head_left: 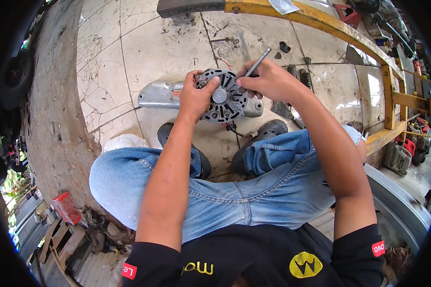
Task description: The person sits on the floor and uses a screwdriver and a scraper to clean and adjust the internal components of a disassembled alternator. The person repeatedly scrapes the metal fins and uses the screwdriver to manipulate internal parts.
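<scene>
Round housing (220,96) is held over cracked tiles (146,57), yellow frame (316,18) beyond.

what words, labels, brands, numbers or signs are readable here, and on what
I'll place texts, not copy wording.
Black shirt: yellow letters, partly folded away.
Yellow badge: black zigzag sign.
Left sleeve patch, red: white letters, partly visible.
Right sleeve patch: same.
Red box: too blurred.
Grey cover: label too small.
Round part: none legible.

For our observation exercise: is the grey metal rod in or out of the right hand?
In: the right hand grips the grey metal rod, one end sticking out.
</scene>
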A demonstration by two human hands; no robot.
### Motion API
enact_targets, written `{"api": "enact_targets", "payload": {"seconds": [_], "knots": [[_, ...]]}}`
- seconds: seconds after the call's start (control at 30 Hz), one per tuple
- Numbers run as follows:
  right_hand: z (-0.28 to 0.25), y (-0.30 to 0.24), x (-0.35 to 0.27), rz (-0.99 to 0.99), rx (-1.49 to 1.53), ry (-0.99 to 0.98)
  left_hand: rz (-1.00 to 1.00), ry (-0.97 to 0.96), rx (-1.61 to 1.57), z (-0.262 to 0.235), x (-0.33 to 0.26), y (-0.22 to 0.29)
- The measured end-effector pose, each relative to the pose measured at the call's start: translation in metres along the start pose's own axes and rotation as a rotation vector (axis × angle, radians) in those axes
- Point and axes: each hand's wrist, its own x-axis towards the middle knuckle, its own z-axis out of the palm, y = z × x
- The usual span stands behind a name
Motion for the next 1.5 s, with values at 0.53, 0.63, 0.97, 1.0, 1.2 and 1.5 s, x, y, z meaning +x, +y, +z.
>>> {"api": "enact_targets", "payload": {"seconds": [0.53,0.63,0.97,1.0,1.2,1.5], "knots": [[0.013,0.019,0.009,-0.151,-0.178,0.078,0.063,-0.054,0.006,-0.001,0.01,-0.009],[0.009,0.019,0.009,-0.12,-0.064,0.16,0.032,-0.063,-0.021,-0.003,0.007,-0.005],[0.009,0.012,0.006,-0.098,-0.055,0.13,0.031,-0.036,0.039,-0.003,0.007,-0.003],[0.002,0.014,0.011,-0.107,-0.116,0.234,0.04,-0.045,0.042,-0.002,0.007,-0.002],[0.003,0.002,0.003,-0.067,-0.092,0.191,-0.004,-0.01,0.01,-0.002,0.001,-0.001],[0.006,0.008,0.009,-0.096,-0.174,0.21,0.028,-0.024,0.03,-0.002,0.004,-0.006]]}}
